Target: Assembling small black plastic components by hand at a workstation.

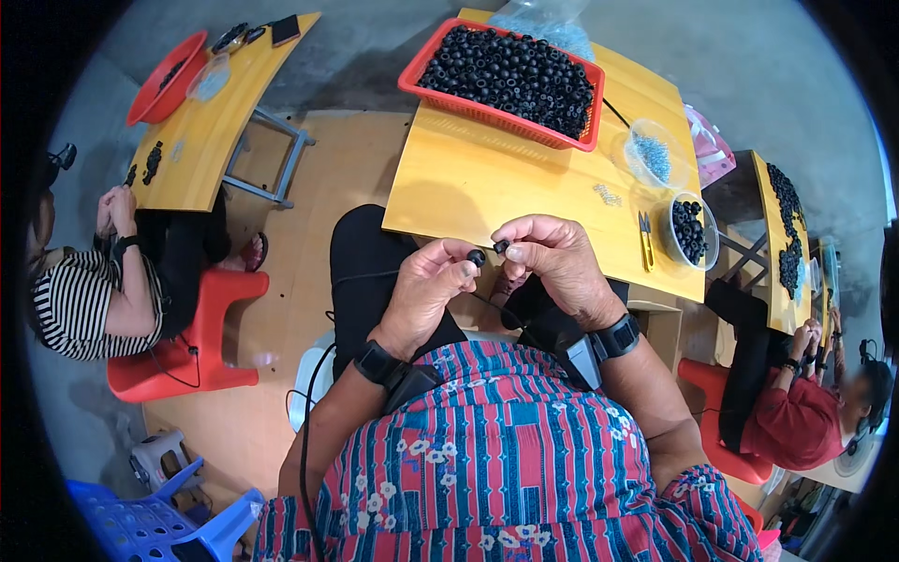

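Observation:
Above my lap, just off the table's near edge, my left hand [421, 290] pinches a small round black plastic part [477, 258] between thumb and fingers. My right hand [562, 267] holds a second, smaller-looking black part [501, 246] in its fingertips, a short gap from the first. Beyond them on the yellow table [449, 178] stands a red basket [506, 129] heaped with similar black ring-like parts. A clear tub [714, 245] of black parts sits to the right, beside a yellow-handled tool [647, 245]. Small clear pieces [607, 194] lie loose nearby.
A clear tub of pale blue bits [651, 157] and a clear plastic bag [548, 28] are on the table. People sit at side tables left and right on red stools [201, 342]. A blue plastic chair [140, 515] stands at lower left. Cables run by my arms.

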Tool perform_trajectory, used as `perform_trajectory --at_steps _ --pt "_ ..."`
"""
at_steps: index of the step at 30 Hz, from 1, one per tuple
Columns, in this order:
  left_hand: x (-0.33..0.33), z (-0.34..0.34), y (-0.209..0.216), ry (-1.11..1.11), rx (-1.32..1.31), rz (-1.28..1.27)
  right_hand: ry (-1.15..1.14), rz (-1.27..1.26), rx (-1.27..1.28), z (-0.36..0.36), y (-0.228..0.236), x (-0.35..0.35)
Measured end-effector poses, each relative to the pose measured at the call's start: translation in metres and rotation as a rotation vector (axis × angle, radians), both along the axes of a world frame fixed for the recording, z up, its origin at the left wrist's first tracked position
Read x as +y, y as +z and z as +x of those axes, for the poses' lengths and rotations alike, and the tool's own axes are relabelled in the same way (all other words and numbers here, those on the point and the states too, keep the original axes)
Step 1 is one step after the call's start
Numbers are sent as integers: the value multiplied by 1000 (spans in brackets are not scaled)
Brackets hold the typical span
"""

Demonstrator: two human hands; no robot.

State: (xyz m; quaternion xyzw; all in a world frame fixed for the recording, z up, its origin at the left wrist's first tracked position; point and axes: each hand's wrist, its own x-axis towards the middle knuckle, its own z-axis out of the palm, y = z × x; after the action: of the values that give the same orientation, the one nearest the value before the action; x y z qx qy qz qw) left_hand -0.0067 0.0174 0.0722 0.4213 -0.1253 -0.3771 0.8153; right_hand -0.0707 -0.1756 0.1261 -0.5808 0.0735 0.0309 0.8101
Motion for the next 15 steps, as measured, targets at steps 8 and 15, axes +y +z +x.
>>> perform_trajectory --at_steps 8,15 --pt "1 1 0 1 -35 5 15 -144 -37 3 0 3" --pt "3 1 -1 1 -52 19 42 -244 -70 4 1 7"
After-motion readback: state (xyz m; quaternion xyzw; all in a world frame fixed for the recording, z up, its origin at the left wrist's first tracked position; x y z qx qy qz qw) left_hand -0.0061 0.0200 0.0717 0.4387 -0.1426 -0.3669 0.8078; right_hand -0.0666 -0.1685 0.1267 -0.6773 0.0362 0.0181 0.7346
